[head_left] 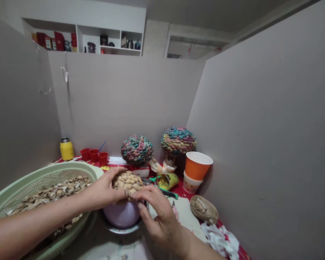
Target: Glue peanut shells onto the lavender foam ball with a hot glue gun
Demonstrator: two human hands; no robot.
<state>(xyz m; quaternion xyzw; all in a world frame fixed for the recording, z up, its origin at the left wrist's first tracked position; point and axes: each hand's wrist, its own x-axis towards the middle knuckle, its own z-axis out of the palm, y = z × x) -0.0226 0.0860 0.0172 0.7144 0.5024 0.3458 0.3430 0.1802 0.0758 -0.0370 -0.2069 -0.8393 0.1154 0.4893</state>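
Note:
A smooth, round purple form (121,215), which may be a balloon, sits in a shallow metal bowl (121,230). Rows of tan nut shells (128,179) cover its top like a cap. My left hand (111,186) curves around the left of this cap, fingers at the back and thumb at the front. At the cap's lower right edge, my right hand (157,209) has its thumb and fingers bent together. Whatever sits between those fingertips is hidden. To the left, a green mesh basket (94,169) holds many loose shells (67,187).
Behind stand two coloured shell-covered domes (137,150), red cups (94,155) and a yellow jar (67,149). At right are stacked paper cups (196,168), a twine ball (204,209) and crumpled white plastic (222,240). A tipped, paint-stained cup (167,181) lies centrally. Grey partitions (124,97) enclose the table.

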